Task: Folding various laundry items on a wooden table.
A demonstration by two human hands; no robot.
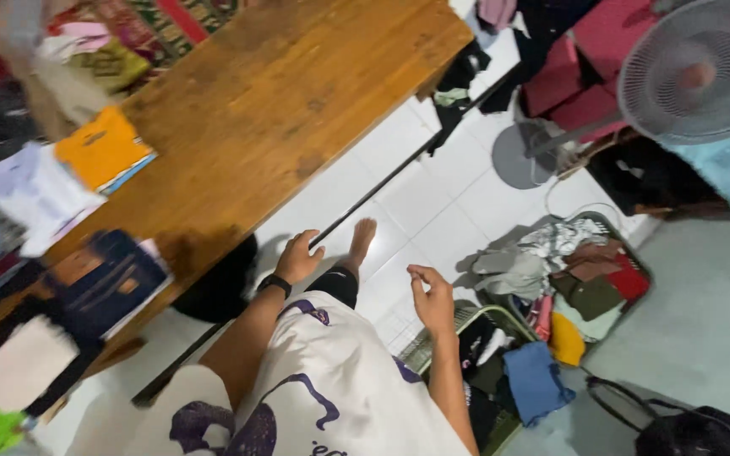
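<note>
My left hand [299,257] hangs open over the white tiled floor, just below the edge of the wooden table [280,110], with a black band on its wrist. To the right, my right hand [433,297] is raised with loosely curled fingers and holds nothing. It hovers above a wire laundry basket [420,348] filled with clothes. My bare foot [362,240] stands on the tiles between the two hands. A white shirt with a purple print covers my body at the bottom.
Folded clothes, an orange piece [101,145] and a dark bag [111,283] lie on the table's left end. A second basket of clothes [580,279] stands at right, a standing fan [696,72] behind it, and a black bag [694,432] at bottom right.
</note>
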